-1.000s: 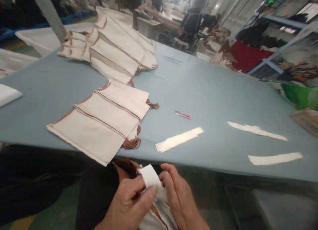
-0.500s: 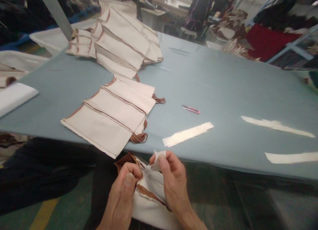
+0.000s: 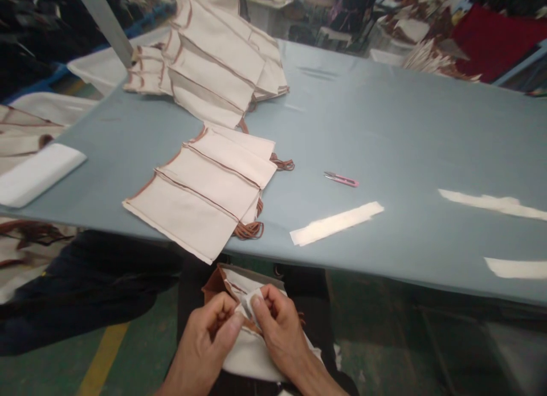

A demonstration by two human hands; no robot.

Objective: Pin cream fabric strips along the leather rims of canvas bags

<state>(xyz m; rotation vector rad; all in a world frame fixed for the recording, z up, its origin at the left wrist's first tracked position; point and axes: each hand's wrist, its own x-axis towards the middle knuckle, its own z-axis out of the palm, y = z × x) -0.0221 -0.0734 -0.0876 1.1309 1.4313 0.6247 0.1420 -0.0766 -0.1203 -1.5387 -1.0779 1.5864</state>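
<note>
An off-white cloth bag (image 3: 250, 356) with brown trim lies on my lap below the table edge, its brown-lined mouth gaping. Over that opening my right hand (image 3: 280, 322) is closed, pinching a small thin white scrap (image 3: 253, 301) between thumb and fingers. My left hand (image 3: 209, 333) is closed too, thumb and forefinger meeting at a white bit by the scrap's near end. Whether the left fingers also grip the bag's edge is hidden. Both hands are close together, with fingertips almost touching.
On the blue-grey table (image 3: 384, 134) are overlapping off-white bags (image 3: 205, 185) with brown cords and a larger pile (image 3: 217, 60) behind. Pink-handled thread snips (image 3: 342, 179) lie near a pale strip (image 3: 337, 224). A white roll-like object (image 3: 43, 174) sits left, beside white bins (image 3: 100, 65).
My right hand has moved down and left with the white scrap, closer to my left hand. My left fingertips have shifted from the bag's edge to the scrap. The view has turned slightly left.
</note>
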